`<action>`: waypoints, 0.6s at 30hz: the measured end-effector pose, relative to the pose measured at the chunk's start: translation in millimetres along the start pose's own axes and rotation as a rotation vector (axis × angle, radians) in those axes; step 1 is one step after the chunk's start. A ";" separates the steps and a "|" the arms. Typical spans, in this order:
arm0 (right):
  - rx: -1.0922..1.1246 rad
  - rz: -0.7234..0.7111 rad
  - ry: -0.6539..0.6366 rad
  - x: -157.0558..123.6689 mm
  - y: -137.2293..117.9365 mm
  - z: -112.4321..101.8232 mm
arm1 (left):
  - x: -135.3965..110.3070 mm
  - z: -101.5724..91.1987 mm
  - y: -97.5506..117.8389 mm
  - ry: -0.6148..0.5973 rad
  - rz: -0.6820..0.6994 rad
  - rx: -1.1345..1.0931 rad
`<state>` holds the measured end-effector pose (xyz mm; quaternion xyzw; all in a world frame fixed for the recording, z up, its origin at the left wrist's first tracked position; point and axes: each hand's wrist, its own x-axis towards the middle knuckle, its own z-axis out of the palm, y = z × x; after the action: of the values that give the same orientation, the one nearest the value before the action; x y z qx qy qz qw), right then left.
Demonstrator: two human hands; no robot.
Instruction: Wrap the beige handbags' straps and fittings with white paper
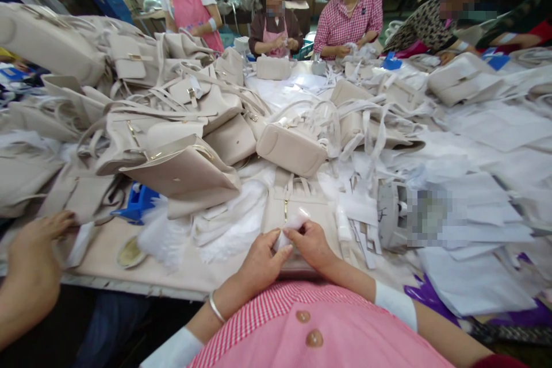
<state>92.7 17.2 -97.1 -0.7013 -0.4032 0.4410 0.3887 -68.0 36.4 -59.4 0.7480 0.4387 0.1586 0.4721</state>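
Observation:
My left hand (264, 257) and my right hand (314, 246) meet in front of my apron, fingertips closed on one small piece of thin white wrapping (298, 218). Whether anything lies inside the wrapping I cannot tell. Just beneath my hands a beige handbag (318, 207) lies flat, its gold zipper (285, 207) showing and its handles pointing away from me. Part of this bag is hidden by my hands. Beyond it another beige bag (293, 150) rests on its side with the base towards me.
Beige bags (185, 175) are heaped at the left, near a blue tape dispenser (140, 202). White sheets (474, 282) and a grey dispenser (391, 215) are at the right. A co-worker's hand (34, 253) reaches in from the left. Several people stand or sit across the table.

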 end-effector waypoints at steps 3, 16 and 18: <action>-0.007 0.028 -0.005 0.2 -1.8 0.4 | 4.0 12.4 -0.4 0.119 -0.031 0.124; -0.338 -0.023 0.643 5.9 37.7 -227.6 | 17.4 14.4 -17.4 0.102 -0.100 0.148; -0.372 0.180 0.700 5.4 62.3 -268.0 | 21.7 15.4 -21.3 0.108 -0.104 0.159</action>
<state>357.9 -51.9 -72.1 -0.9001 -0.2564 0.1272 0.3286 -56.5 48.7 -89.1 0.7497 0.5129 0.1388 0.3945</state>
